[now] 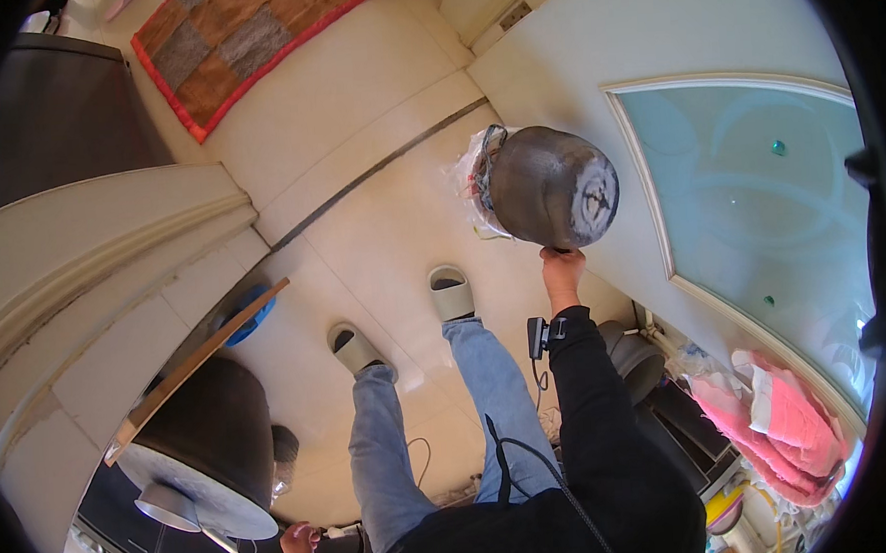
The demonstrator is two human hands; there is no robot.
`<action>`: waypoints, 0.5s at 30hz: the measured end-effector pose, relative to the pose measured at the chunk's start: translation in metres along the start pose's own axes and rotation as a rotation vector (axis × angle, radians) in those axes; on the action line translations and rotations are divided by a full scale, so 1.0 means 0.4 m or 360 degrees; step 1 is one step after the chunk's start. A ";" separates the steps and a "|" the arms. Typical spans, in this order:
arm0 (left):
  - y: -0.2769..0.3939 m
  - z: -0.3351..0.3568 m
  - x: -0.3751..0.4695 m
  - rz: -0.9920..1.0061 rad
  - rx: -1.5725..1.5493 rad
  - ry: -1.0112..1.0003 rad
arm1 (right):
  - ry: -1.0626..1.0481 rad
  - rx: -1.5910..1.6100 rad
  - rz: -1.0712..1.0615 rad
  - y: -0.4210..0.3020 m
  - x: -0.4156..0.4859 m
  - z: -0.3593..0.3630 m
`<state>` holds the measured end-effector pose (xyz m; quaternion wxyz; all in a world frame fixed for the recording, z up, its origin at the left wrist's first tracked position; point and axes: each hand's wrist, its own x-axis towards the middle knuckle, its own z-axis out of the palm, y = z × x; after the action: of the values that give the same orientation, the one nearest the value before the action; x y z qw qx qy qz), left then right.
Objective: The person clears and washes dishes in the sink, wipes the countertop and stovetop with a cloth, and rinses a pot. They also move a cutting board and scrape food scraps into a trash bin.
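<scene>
My right hand is closed at the underside of a dark metal pot, its grip partly hidden by the pot. The pot is tilted on its side, with its whitish, worn base facing right and its mouth facing left. Behind the pot's mouth shows a bin with a clear plastic liner and some dark, stringy matter. Low in the picture, my left hand hangs with curled fingers beside a large dark vat; whether it touches anything is unclear.
At left, a metal ladle lies on the vat's pale lid, near a wooden board and a blue basin. A door with glass stands at right, pink towels below it. A patchwork mat lies beyond.
</scene>
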<state>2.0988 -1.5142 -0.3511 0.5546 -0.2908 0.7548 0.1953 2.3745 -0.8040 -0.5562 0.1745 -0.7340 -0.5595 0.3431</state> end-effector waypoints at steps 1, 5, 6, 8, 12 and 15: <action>-0.001 0.000 0.003 -0.0006 0.0011 -0.0005 | -0.0009 0.0009 0.0026 -0.003 -0.004 -0.004; -0.005 0.002 0.005 -0.0019 0.0003 0.0020 | 0.0064 0.0032 -0.0188 0.002 -0.037 -0.022; -0.004 0.002 0.004 -0.0010 -0.0018 0.0000 | 0.0090 0.0077 -0.0311 0.001 -0.050 -0.026; 0.001 0.004 -0.004 -0.0003 -0.0030 -0.0015 | 0.0114 0.0310 -0.0302 -0.012 -0.085 -0.049; 0.026 0.007 -0.034 0.0006 0.0015 0.0009 | -0.0003 0.0746 -0.0096 -0.096 -0.188 -0.135; 0.056 0.008 -0.069 0.0102 -0.0028 -0.0057 | -0.0093 0.0335 -0.0680 -0.192 -0.262 -0.208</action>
<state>2.0925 -1.4892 -0.3263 0.5589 -0.2679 0.7519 0.2247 2.3642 -0.8678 -0.4161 0.3023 -0.5664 -0.6682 0.3759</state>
